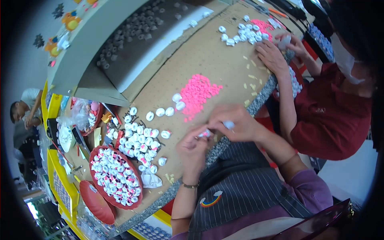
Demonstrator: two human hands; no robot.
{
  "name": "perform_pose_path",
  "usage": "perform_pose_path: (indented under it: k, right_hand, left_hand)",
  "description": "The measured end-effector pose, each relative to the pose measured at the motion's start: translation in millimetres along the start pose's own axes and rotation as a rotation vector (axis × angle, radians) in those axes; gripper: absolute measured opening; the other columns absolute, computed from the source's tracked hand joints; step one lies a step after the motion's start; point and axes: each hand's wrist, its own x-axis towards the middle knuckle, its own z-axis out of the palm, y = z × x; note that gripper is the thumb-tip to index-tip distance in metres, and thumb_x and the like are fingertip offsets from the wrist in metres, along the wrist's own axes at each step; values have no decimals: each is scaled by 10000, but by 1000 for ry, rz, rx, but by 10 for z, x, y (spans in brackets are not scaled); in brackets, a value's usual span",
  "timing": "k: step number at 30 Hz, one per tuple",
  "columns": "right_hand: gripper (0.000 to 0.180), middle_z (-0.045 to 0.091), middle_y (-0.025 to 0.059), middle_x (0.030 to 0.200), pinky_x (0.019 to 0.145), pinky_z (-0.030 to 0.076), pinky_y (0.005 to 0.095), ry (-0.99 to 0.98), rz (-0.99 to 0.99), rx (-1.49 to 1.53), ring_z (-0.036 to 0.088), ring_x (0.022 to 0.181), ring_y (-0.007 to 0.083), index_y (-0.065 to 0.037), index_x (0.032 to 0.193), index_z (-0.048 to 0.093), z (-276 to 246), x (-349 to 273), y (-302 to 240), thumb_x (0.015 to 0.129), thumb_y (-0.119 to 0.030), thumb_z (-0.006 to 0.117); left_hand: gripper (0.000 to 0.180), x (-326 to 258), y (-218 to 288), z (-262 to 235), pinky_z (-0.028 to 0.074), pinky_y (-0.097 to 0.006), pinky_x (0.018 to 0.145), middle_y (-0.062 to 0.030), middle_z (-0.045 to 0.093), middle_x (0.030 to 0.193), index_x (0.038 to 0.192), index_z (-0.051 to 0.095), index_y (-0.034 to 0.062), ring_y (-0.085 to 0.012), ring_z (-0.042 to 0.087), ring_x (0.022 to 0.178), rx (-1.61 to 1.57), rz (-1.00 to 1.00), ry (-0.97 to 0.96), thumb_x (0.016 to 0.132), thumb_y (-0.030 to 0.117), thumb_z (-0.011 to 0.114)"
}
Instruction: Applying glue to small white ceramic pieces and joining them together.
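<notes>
Small white piece (205, 133), pink-marked, nearer person than pink pile (200, 94). Left hand (192, 145) pinches it; right hand (238, 124) curled alongside, hold too blurred to tell.

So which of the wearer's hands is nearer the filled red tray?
Left: the left hand is right of the filled tray, apart from it; the right hand is farther right.

Left of the fingers (218, 118), three red trays (97, 202); ahead, one pink heap (200, 93) with five white pieces (160, 112) near it; farther off, a second pink pile (262, 27).
</notes>
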Motion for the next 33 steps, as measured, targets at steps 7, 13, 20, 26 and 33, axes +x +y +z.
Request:
perform_pose_path:
  k: [7,13,20,26,33]
  right_hand:
    - [74,651,111,770,645,491,297,133,199,111,639,697,200,6,869,660,-13,302,-12,812,-37,638]
    - [110,654,117,802,642,494,307,109,147,56,642,715,198,-3,913,649,71,597,0,824,-65,629]
    - [142,656,54,811,664,489,278,548,315,-81,615,740,115,-3,926,667,-339,-67,146,798,-65,678]
    - [377,506,-31,897,691,385,157,534,433,32,473,784,32,-14,1126,608,-545,-228,-58,762,68,663]
    - [352,555,1,987,782,416,197,245,293,219,521,904,58,-24,1094,599,-52,-25,113,766,82,669]
  left_hand:
    - [189,-2,184,-59,521,-243,784,-124,606,1110,1009,668,-63,-142,628,855,229,66,39,838,-113,605]
    - [147,50,177,73,498,-256,756,-108,630,971,956,688,-31,-152,600,899,691,277,49,814,-64,670]
    - [131,70,440,-188,500,-321,725,-149,609,930,926,662,-17,-263,597,845,1413,684,129,799,-49,671]
    - [217,220,420,-261,406,-434,885,-113,600,1002,969,654,20,-318,552,1002,1656,733,53,760,-40,659]
    - [201,80,495,-500,395,-450,905,-107,604,1038,966,646,7,-323,521,1072,1839,628,217,769,-32,642]
